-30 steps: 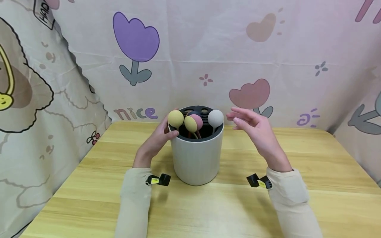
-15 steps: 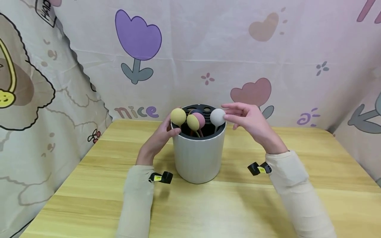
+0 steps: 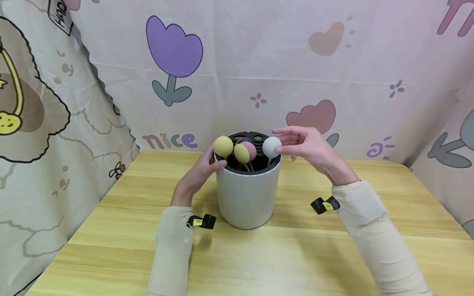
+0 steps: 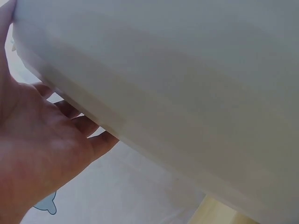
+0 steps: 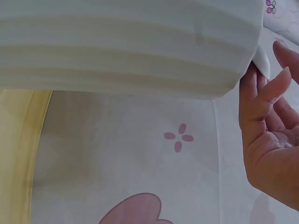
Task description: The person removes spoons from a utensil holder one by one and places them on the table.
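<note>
**Left hand on pot, right hand at white ball**

Left hand (image 3: 200, 172) holds the left side of the white ribbed cylindrical pot (image 3: 247, 201): thumb at the near-left rim, fingers round the outer wall with small gaps between them. Fingertips are hidden behind the wall in the left wrist view.

Right hand (image 3: 311, 146) is at the pot's right rim, beside the smooth white ball (image 3: 271, 146) on a thin stem. Thumb and index finger stand apart, index nearly straight over the ball's far side, thumb tip at its right edge. Not closed round it; can't tell if the thumb is touching. In the right wrist view the lower fingers lie close to the rim and ball.

Pot stands upright mid-table, dark ring-shaped rim (image 3: 249, 172) on top, slots and holes on the far side. Inside: matte yellow ball (image 3: 224, 146) at left, next to left thumb; pink-and-yellow round head (image 3: 242, 153) in the middle, can't tell if one piece or two. It partly blocks a dark round head (image 3: 245, 140) behind. Pot wall hides the lower stems.

Light wood-grain table (image 3: 259, 263) underneath; pale printed cloth (image 3: 229, 49) hangs on the far side and at left.
</note>
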`<state>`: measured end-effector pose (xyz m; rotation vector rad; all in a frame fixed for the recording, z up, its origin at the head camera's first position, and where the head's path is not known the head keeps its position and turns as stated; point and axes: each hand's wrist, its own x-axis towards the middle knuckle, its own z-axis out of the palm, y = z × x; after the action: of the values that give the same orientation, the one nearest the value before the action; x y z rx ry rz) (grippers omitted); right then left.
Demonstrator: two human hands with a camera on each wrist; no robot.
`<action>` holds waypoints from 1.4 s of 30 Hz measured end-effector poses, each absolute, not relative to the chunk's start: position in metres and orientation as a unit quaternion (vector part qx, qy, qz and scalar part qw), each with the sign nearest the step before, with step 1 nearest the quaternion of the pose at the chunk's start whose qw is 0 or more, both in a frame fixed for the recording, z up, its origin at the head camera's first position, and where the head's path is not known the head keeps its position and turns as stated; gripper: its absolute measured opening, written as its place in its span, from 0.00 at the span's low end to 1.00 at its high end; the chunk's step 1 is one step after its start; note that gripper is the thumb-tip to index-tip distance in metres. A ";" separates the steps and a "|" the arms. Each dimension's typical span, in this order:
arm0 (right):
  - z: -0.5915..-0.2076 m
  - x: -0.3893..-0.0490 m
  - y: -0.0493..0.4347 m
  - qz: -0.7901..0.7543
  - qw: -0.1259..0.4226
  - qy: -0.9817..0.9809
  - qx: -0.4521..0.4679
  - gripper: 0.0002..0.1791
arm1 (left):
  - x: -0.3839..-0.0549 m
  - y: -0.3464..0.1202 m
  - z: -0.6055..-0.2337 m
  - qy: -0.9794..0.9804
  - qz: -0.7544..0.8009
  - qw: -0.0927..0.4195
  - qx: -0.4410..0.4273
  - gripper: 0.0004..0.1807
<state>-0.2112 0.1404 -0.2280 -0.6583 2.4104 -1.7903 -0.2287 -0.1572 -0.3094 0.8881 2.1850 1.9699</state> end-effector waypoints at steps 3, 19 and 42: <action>-0.228 -0.212 0.141 -0.572 0.039 0.791 -0.212 0.29 | -0.229 -0.157 -0.310 0.711 0.641 0.035 0.288 0.59; -0.234 -0.214 0.145 -0.551 0.034 0.810 -0.198 0.21 | -0.230 -0.150 -0.313 0.716 0.637 0.039 0.284 0.59; -0.205 -0.206 0.137 -0.570 -0.063 0.794 -0.203 0.17 | -0.231 -0.153 -0.307 0.716 0.639 0.033 0.280 0.66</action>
<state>-0.2064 0.1368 -0.2053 -0.6653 2.5988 -1.8645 -0.2308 -0.1535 -0.3066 0.8618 2.2015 1.9656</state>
